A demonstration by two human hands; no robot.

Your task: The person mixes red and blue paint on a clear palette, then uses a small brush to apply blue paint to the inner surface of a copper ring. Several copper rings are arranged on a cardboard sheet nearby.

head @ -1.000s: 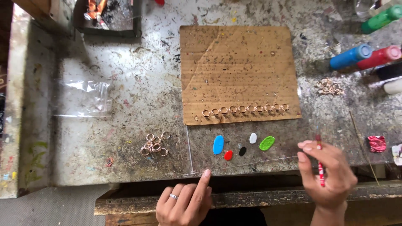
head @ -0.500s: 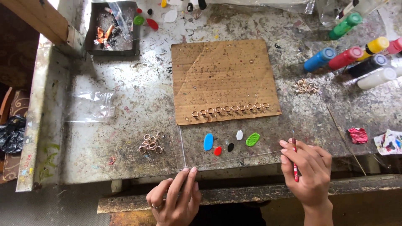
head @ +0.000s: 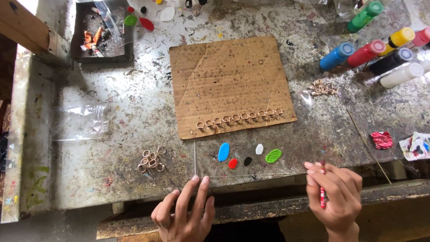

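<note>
left hand [head: 183,215] flat, fingers spread, tips on clear sheet [head: 215,168] at near counter [head: 112,148] edge, holding nothing | right hand [head: 336,197] pinching thin red brush [head: 321,188] upright, near right | wet paint blobs [head: 224,152] glossy on sheet

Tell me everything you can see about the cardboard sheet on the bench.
The cardboard sheet is a brown, roughly square piece lying flat on the stained workbench, slightly askew. Faint creases cross it and small dark specks and glossy droplets dot its surface. A row of small metal rings sits along its near edge. Neither hand touches it; the paint blobs lie just beyond that edge.
</note>
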